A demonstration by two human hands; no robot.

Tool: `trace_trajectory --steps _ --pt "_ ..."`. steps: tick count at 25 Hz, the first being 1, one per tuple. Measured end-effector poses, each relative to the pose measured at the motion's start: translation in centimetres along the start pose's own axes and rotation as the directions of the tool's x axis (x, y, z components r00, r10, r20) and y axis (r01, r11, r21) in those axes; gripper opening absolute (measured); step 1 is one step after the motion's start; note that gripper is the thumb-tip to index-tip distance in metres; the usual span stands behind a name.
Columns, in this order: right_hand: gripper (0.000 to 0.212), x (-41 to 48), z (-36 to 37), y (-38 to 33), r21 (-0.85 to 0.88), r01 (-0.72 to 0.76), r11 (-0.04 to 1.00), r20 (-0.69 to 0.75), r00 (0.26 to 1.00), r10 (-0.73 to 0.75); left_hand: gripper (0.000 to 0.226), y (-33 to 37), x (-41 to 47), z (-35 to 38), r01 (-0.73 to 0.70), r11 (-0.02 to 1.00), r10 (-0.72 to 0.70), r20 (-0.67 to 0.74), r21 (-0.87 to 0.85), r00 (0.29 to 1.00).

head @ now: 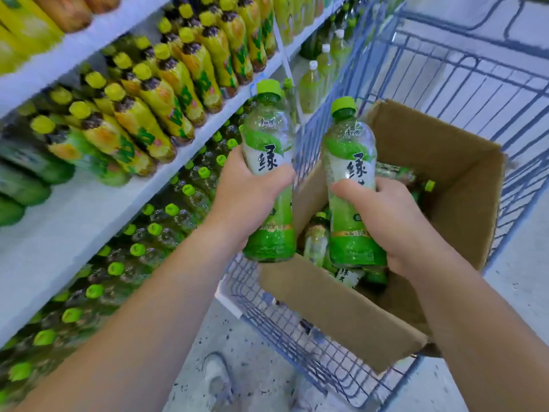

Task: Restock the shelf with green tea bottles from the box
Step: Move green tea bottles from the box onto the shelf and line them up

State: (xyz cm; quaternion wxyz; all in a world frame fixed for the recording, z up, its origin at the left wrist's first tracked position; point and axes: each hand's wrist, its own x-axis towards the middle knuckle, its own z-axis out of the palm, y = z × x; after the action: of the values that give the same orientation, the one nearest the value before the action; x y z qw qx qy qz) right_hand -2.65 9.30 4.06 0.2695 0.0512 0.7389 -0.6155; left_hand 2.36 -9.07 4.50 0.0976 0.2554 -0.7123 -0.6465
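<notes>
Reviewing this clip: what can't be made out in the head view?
Head view:
- Boxed bottles: count hidden by the right hand, right-hand bottle and box walls.
- Bottom-shelf bottles: labels blurred; only green caps show.
- Top-shelf products: cut off by the upper edge.
- Left hand: covers part of the left-hand bottle label.

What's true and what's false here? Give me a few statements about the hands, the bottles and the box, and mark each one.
1. The left hand grips one green tea bottle and the right hand grips a second bottle. True.
2. The cardboard box stands on the floor. False: it sits in the blue wire cart.
3. Both held bottles are capped. True.
4. The box is empty. False: more bottles lie inside it.
</notes>
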Motion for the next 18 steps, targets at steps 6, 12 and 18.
trace_trajectory --steps 6,12,18 --pt "0.029 0.2 12.0 -0.7 -0.105 0.051 0.993 0.195 0.980 -0.029 0.030 -3.0 -1.4 -13.2 -0.025 0.996 0.048 -0.282 0.084 0.958" --pt "0.025 -0.7 26.1 0.8 -0.247 0.096 0.964 0.351 0.937 -0.003 0.045 -8.4 -4.6 -27.1 0.146 0.987 -0.094 -0.478 0.073 0.873" --pt "0.027 -1.8 39.0 3.5 -0.364 0.199 0.910 0.501 0.865 0.011 0.039 -14.2 -8.3 -39.2 0.177 0.982 -0.105 -0.606 0.060 0.788"
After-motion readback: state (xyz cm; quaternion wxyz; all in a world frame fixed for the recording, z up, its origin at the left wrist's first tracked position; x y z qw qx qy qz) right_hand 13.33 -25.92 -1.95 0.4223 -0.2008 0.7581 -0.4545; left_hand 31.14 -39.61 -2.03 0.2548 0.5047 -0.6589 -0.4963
